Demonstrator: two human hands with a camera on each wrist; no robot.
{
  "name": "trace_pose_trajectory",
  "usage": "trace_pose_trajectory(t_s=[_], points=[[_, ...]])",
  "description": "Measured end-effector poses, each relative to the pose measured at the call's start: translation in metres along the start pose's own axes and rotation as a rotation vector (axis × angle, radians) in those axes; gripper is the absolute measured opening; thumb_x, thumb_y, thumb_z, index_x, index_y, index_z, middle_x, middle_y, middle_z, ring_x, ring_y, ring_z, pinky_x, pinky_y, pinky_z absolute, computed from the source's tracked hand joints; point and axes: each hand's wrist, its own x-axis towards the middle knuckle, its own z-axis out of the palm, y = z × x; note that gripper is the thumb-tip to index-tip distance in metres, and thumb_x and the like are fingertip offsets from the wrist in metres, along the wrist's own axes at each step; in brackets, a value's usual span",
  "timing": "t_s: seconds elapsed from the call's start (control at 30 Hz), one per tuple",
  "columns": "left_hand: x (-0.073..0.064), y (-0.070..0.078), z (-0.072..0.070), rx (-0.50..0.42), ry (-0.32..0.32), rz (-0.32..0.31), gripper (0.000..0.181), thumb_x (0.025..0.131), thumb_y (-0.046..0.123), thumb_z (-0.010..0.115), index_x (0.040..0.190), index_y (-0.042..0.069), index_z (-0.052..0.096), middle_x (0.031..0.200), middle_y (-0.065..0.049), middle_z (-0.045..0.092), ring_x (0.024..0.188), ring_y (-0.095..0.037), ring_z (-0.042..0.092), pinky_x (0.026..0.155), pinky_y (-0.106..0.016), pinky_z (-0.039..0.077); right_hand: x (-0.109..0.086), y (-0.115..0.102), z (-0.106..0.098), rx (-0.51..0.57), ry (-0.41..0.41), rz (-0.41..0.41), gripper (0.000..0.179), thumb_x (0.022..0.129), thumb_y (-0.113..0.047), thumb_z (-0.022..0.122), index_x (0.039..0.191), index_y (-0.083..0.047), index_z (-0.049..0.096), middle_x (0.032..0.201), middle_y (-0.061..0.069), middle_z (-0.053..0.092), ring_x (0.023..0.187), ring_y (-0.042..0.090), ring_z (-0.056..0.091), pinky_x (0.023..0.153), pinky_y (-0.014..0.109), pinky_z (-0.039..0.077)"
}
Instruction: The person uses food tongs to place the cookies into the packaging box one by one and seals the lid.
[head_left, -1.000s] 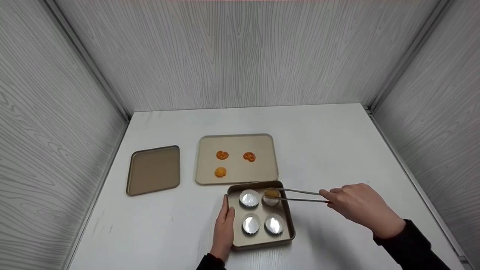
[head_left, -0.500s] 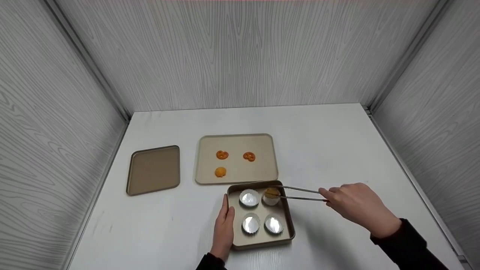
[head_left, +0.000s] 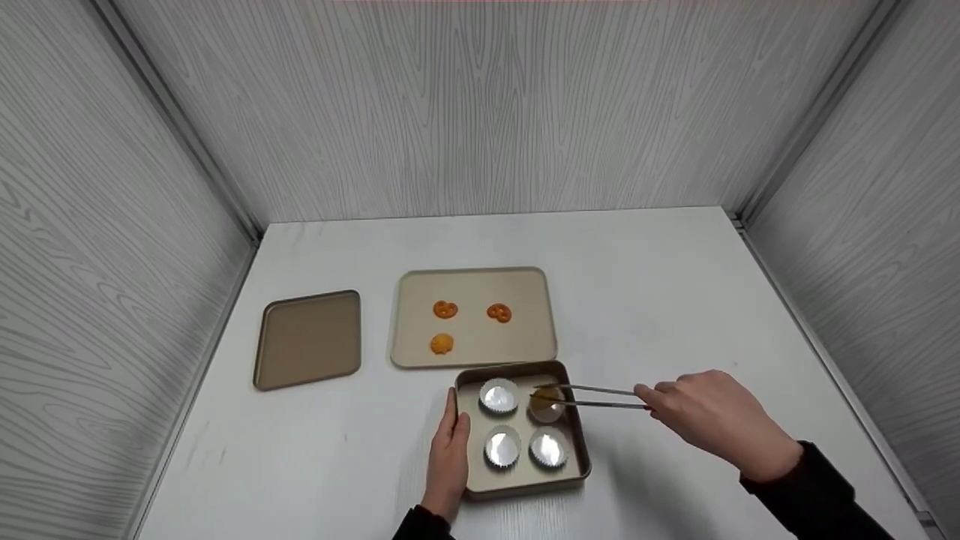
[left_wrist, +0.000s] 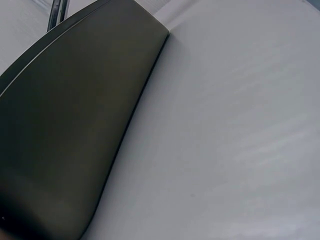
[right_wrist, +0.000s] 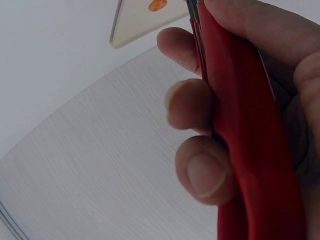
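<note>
In the head view, my left hand (head_left: 447, 461) holds the left side of a deep square baking pan (head_left: 517, 482). The left wrist view shows the pan's dark outer wall (left_wrist: 85, 115). Silver fluted cups (head_left: 502, 448) stand in two rows inside. My right hand (head_left: 709, 412) grips tongs (head_left: 600, 389) by their red handles (right_wrist: 245, 120), seen in the right wrist view. The tong tips reach into the far right cup (head_left: 547, 414), at a brownish-yellow piece (head_left: 549, 394) partly hidden by the tong arms; I cannot tell whether they pinch it.
Behind the pan lies a flat beige tray (head_left: 514, 349) with two pretzel-shaped pieces (head_left: 445, 309) and a round orange-yellow piece (head_left: 442, 343). A brown square tray (head_left: 309, 341) lies at the left. Grey wood-grain walls (head_left: 480, 112) enclose the white table (head_left: 645, 285).
The tong tips have moved slightly lower, toward me, after a small lift. The far right cup has shifted a little toward me. My left hand and the pan have stayed in place.
</note>
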Motion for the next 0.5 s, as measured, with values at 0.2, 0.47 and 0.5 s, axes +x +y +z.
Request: trace_pose_trajectory(t_s=[0.2,0.47,0.5], points=[[-0.0003,0.0002,-0.0004,0.003,0.005,0.01,0.058,0.113,0.03,0.039,0.165,0.016,0.019,0.17,-0.002,0.018,0.157,-0.027,0.012,0.127,-0.051,0.011,-0.0058,-0.0009,0.0007,0.021,0.073,-0.032,0.027,0.072,-0.009,0.088,0.091,-0.014,0.071,0.057,-0.009,0.046,0.045,0.007,0.033,0.041,0.018,0.023],[0.0001,0.0011,0.0003,-0.018,0.007,0.008,0.058,0.113,0.03,0.039,0.165,0.016,0.018,0.17,-0.001,0.018,0.157,-0.026,0.012,0.127,-0.05,0.01,-0.0081,-0.0015,0.0061,0.002,0.104,-0.016,0.032,0.07,-0.008,0.089,0.096,-0.011,0.071,0.058,-0.007,0.045,0.045,0.011,0.032,0.041,0.019,0.023],[0.0001,0.0011,0.0004,-0.018,0.008,0.005,0.058,0.113,0.03,0.039,0.165,0.016,0.019,0.17,-0.001,0.018,0.157,-0.025,0.012,0.127,-0.049,0.011,-0.0083,-0.0016,0.0067,-0.006,0.104,-0.014,0.033,0.069,-0.007,0.09,0.096,-0.011,0.071,0.058,-0.007,0.044,0.045,0.011,0.031,0.041,0.018,0.022]])
